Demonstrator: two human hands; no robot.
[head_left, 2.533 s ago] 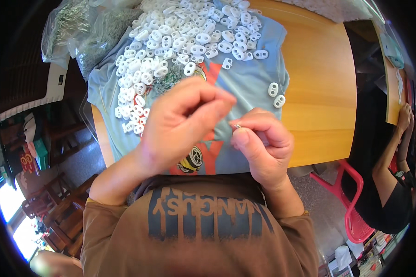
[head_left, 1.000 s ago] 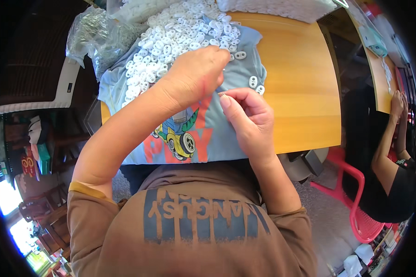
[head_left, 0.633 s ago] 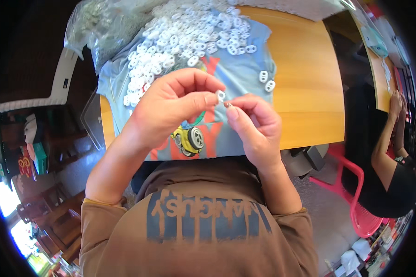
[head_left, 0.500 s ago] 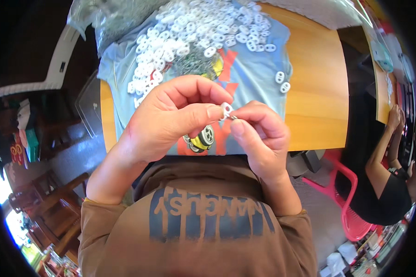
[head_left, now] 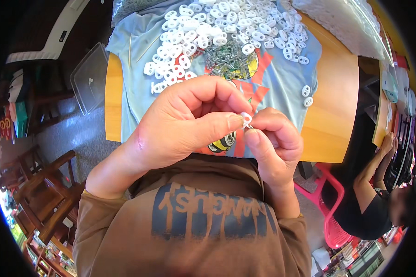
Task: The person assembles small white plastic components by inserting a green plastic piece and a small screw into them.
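Now holds a freshly fetched white piece (head_left: 247, 118) in left fingers (head_left: 222, 127) at a metal part (head_left: 249, 127) pinched by right fingers (head_left: 261, 144), by the near edge of the bench (head_left: 328, 145), probably joining both.

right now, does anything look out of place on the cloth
Slightly: two white pieces lie near the right edge of the blue cloth, apart from the white heap, like strays; nothing else stands out.

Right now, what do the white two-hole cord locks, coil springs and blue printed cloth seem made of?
White two-hole cord locks: likely moulded plastic; smooth, opaque, rounded.
Coil springs: probably metal wire; thin greyish coils.
Blue printed cloth: matte textile, soft folds; fibre unclear.
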